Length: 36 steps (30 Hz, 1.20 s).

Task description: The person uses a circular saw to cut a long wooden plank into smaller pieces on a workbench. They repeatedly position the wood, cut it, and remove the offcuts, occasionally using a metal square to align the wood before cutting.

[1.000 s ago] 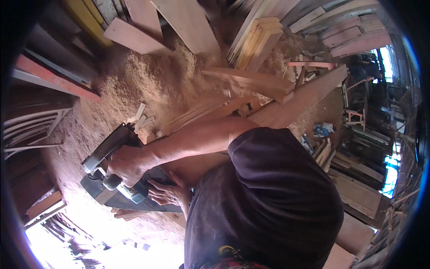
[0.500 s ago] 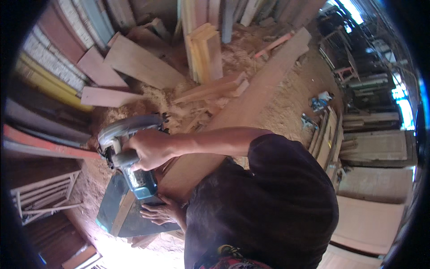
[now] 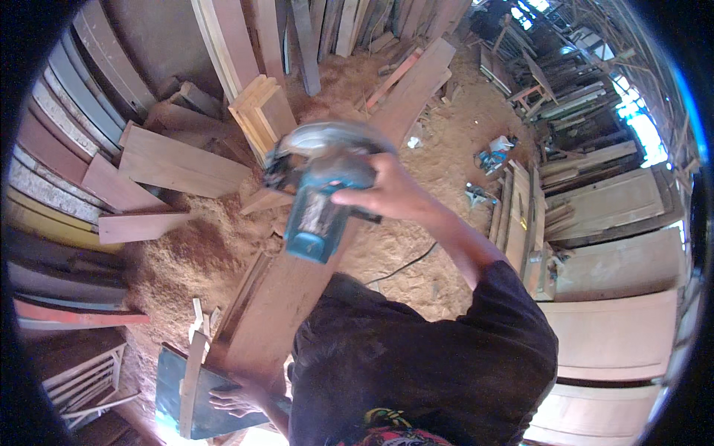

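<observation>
Teal-and-grey circular saw (image 3: 321,195), rounded guard (image 3: 333,137) blurred.

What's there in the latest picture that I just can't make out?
All in the head view:
- Power saw: its blade; guard, housing and blur hide it.
- Right hand: some fingers, hidden behind the saw.
- Left hand: its palm, facing away.
- Black cord: its ends; shirt and right forearm interrupt it.
- Blue item on the floor: too small to identify.
</observation>
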{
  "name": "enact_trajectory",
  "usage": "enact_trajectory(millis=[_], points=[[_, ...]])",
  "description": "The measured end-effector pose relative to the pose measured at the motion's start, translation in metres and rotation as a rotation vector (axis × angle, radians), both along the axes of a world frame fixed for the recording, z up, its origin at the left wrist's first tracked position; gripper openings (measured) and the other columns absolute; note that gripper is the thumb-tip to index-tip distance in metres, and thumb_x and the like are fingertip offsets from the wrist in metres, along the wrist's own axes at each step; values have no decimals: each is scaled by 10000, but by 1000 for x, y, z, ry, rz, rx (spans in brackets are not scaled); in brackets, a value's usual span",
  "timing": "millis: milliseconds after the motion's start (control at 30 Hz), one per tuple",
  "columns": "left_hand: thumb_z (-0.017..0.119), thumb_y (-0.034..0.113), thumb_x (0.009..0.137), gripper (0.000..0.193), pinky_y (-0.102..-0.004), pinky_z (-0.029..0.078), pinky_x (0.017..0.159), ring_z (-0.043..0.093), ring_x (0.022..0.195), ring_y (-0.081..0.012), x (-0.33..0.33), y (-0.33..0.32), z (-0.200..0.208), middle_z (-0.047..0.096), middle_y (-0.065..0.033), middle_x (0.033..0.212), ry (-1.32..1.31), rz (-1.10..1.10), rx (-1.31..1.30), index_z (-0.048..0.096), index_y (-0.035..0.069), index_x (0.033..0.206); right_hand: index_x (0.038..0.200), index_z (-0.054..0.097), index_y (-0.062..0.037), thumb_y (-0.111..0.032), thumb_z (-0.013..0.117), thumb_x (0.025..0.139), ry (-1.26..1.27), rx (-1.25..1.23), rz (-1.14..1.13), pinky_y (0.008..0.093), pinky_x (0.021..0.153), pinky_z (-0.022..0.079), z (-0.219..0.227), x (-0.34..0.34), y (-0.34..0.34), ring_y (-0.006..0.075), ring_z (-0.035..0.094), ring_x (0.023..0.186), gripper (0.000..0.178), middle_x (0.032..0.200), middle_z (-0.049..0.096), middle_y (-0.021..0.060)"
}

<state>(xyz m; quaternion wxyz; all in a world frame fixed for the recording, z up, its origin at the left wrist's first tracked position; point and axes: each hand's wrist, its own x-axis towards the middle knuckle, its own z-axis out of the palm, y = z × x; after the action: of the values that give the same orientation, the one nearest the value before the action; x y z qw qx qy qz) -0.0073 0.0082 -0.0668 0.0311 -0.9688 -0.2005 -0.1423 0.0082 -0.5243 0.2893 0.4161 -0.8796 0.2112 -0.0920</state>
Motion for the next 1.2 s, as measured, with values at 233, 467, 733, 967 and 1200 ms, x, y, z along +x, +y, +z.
enact_trajectory(millis=[233,467,733,967,1200], points=[[485,837,924,1012,-663,352,1121,305,1551,-368,10,17,14,286,-158,1691,69,13,24,303,152,1646,1138,768,-74,-217,900,822,127,130,-303,254,565,469,10,-46,-96,84,607,658,371,879,726,-5],[460,806,965,1039,-692,250,1186,116,1616,-421,7,56,-19,124,-217,1739,215,55,11,112,154,1695,1179,755,-21,-226,894,839,301,-264,7,332,770,552,-36,-44,-204,181,694,833,421,944,753,74],[444,783,985,1048,-759,208,1185,35,1634,-398,9,63,-5,35,-206,1758,377,148,-25,19,151,1704,1231,752,-82,-235,887,814,698,-458,383,461,1048,497,-24,23,-269,361,652,1226,464,1222,731,195],[461,732,1007,1026,-784,181,1183,-23,1640,-385,16,53,-4,-63,-157,1779,489,325,-103,-25,157,1705,1177,771,-130,-181,842,777,747,-606,702,493,981,544,-47,72,-322,387,708,1107,409,1129,765,173],[533,602,1034,975,-794,151,1185,-29,1636,-415,33,48,-11,-94,-102,1789,449,488,-273,-54,209,1706,1074,767,-131,-113,845,753,671,-571,703,481,904,551,-91,66,-385,404,712,1024,331,1064,756,175]])
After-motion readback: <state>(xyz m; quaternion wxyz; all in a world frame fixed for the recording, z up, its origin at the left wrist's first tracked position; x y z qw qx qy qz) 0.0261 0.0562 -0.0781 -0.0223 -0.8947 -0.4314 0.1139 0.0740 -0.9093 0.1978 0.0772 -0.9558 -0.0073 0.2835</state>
